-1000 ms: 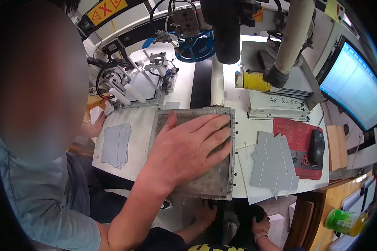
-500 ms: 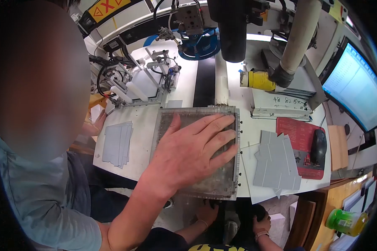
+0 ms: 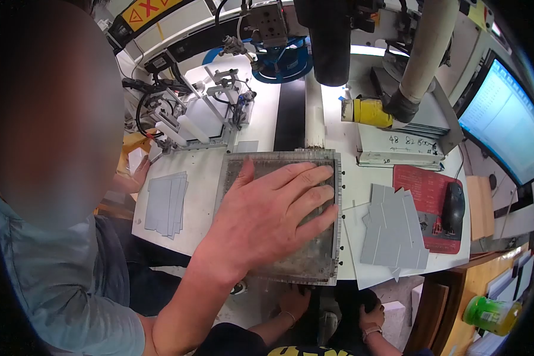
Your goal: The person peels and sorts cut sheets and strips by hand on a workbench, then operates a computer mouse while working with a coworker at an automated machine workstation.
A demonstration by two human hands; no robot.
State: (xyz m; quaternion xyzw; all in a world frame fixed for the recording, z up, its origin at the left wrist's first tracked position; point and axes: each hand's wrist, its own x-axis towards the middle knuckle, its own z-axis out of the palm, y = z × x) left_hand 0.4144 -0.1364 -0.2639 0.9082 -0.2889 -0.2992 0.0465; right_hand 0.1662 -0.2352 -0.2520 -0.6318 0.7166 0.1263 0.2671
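Observation:
Low in the picture, below the table edge, my left hand (image 3: 295, 301) wears a thin bracelet and lies beside something dark. Its fingers are partly hidden under the edge of a framed flat plate (image 3: 296, 270). My right hand (image 3: 371, 319), with a band at the wrist, curls against a dark rounded thing (image 3: 366, 301) that I cannot make out. Above them, a co-worker's large hand (image 3: 273, 213) is spread flat over the plate, its arm reaching in from the left.
Grey sheets (image 3: 391, 231) lie right of the plate, and more sheets (image 3: 166, 203) lie left. A red mouse pad (image 3: 412, 184) holds a black mouse (image 3: 453, 206). Clamping fixtures (image 3: 207, 115) stand behind at left. A yellow-banded pipe (image 3: 368, 113) hangs overhead. A green bottle (image 3: 486, 314) stands lower right.
The view has shifted very slightly. The co-worker's hand stays spread on the plate, and my two hands keep nearly the same places.

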